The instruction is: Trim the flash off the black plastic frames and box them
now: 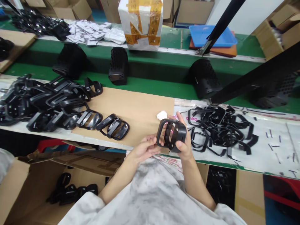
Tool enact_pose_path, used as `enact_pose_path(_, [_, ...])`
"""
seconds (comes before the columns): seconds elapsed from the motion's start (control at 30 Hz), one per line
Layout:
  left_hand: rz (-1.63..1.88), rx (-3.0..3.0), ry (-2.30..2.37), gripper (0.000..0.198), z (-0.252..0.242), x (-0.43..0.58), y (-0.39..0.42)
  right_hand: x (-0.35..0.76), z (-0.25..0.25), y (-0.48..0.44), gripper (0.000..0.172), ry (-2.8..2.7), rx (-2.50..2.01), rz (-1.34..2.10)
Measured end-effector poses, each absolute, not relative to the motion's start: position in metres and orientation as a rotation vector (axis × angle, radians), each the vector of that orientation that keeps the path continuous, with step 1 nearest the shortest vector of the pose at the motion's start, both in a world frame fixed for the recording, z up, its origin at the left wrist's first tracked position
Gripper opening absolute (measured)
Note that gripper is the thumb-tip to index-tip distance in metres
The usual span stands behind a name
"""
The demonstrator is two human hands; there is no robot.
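I hold a black plastic frame part (171,135) in front of me above the table edge. My right hand (183,144) wraps around its right side, fingers closed on it. My left hand (146,147) pinches its left rim with thumb and fingertips. A tangle of thin black rectangular rings (220,128) lies just to the right on a white sheet. To the left, on brown cardboard (138,109), black frame parts (114,127) lie in a row that runs into a large pile (39,103).
Black perforated housings (118,65) (205,78) stand on the green belt behind. A taped white carton (140,23), small white packets (93,31) and a blue tray (212,36) lie farther back. An open cardboard box (28,187) holding black parts sits at lower left. A black post (222,25) slants at right.
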State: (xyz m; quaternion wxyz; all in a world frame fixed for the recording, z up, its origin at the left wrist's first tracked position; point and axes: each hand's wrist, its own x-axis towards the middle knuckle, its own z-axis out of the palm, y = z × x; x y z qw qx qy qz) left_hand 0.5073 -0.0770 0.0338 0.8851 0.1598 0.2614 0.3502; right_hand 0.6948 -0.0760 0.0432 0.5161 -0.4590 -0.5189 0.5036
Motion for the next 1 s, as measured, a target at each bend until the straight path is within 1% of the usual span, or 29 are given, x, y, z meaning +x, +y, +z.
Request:
enact_pose_path(0.07, [0.725,0.397,0.572,0.044,0.034,0.502,-0.073,0.699,0.050,-0.075,0.102,-1.290,-0.999,1.266])
enact_pose_path(0.13, [0.779,0.451,0.625,0.047,0.037,0.499,-0.066,0.700,0.055,-0.076,0.097,-1.372,-0.950,1.298])
enact_pose_path(0.27, [0.891,0.433,0.707,0.044,0.047,0.499,-0.053,0.695,0.057,-0.081,0.099,-1.456,-0.956,1.333])
enact_pose_path(0.33, [0.864,0.390,0.695,0.044,0.050,0.502,-0.050,0.692,0.055,-0.082,0.100,-1.447,-0.963,1.342])
enact_pose_path(0.47, [0.754,0.224,0.605,0.044,0.052,0.505,-0.050,0.692,0.051,-0.083,0.095,-1.430,-0.938,1.349])
enact_pose_path(0.53, [0.715,0.161,0.569,0.041,0.052,0.506,-0.052,0.693,0.050,-0.083,0.096,-1.434,-0.940,1.369])
enact_pose_path(0.67, [0.746,0.062,0.529,0.031,0.052,0.510,-0.058,0.697,0.048,-0.082,0.096,-1.408,-0.938,1.394])
enact_pose_path(0.77, [0.766,0.040,0.516,0.034,0.050,0.514,-0.063,0.700,0.045,-0.081,0.093,-1.379,-0.882,1.417])
enact_pose_path(1.0, [0.758,0.173,0.547,0.036,0.046,0.511,-0.064,0.702,0.042,-0.082,0.093,-1.404,-0.839,1.392])
